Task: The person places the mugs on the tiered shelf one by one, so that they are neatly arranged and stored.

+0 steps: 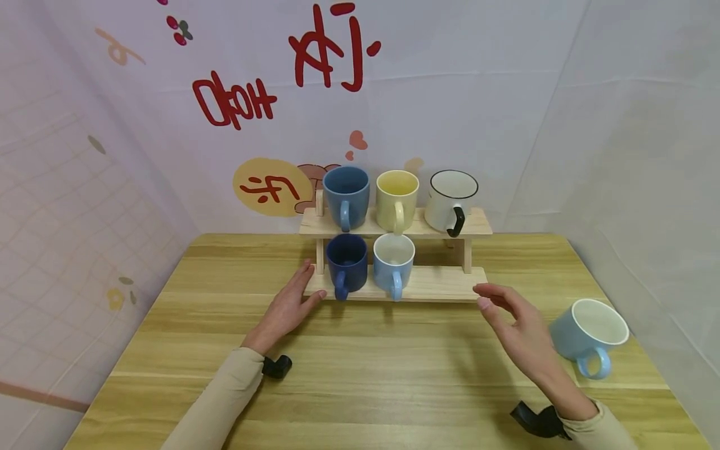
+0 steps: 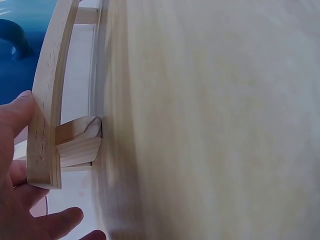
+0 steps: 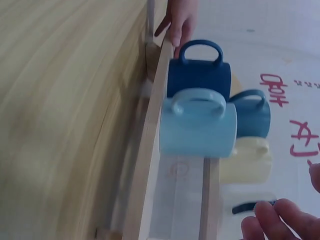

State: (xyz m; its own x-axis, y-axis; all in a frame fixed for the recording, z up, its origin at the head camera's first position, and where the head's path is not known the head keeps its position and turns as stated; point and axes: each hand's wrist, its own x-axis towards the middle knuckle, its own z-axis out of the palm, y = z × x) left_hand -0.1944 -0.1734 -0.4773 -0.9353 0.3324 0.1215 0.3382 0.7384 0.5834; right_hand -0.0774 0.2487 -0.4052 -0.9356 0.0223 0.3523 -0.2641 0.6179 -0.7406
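A two-tier wooden rack point(image 1: 444, 284) holds mugs. My left hand point(image 1: 287, 306) grips the left end of its lower board point(image 2: 45, 125), thumb at the front, fingers around the end. Beside the thumb stands a dark blue mug point(image 1: 347, 265), then a light blue mug point(image 1: 394, 262) with a white inside. Their handles face me. My right hand point(image 1: 520, 331) hovers by the right end of the lower shelf, fingers loosely bent, holding nothing. Right of it, a second light blue mug point(image 1: 590, 334) stands on the table, handle towards the front.
On the upper shelf stand a blue mug point(image 1: 347, 200), a yellow mug point(image 1: 397, 203) and a white mug point(image 1: 452, 203) with a black rim and handle. The wooden table point(image 1: 365, 387) meets printed cloth walls point(image 1: 450, 94) behind and at both sides.
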